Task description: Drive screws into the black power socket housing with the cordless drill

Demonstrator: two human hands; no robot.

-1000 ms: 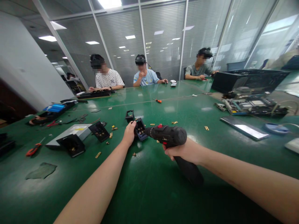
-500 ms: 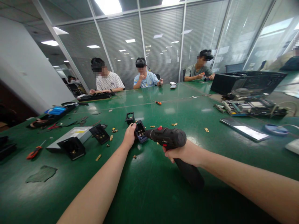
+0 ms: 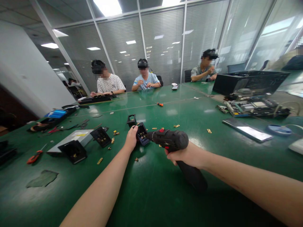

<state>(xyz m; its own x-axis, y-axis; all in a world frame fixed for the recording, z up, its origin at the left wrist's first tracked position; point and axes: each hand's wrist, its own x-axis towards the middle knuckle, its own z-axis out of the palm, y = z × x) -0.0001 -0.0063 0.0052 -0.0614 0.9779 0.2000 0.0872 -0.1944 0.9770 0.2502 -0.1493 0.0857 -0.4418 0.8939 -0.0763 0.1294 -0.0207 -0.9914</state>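
My right hand [image 3: 183, 154] is closed round the grip of a black cordless drill [image 3: 169, 138] with red switches. The drill points left, its tip at the open side of a small black plastic housing [image 3: 142, 135] with brass parts inside; whether the tip touches a screw I cannot make out. My left hand [image 3: 131, 137] grips that housing by its left edge, tilted on the green table [image 3: 151, 201]. Just behind it stands a black square frame [image 3: 131, 119]. Small brass pieces [image 3: 112, 140] lie to the left, and a brass strip [image 3: 176, 126] lies beyond the drill.
At left are two more black housings [image 3: 75, 151] [image 3: 101, 136], a grey metal box [image 3: 81, 135] and an orange screwdriver [image 3: 35, 157]. A phone [image 3: 247, 130], circuit boards [image 3: 257, 105] and a black case [image 3: 248, 83] lie right. Several people sit across the table.
My hands, the drill and the housing stay almost where they were. Across the table, the middle person's hand has dropped from the face, and the person at right has raised a hand.
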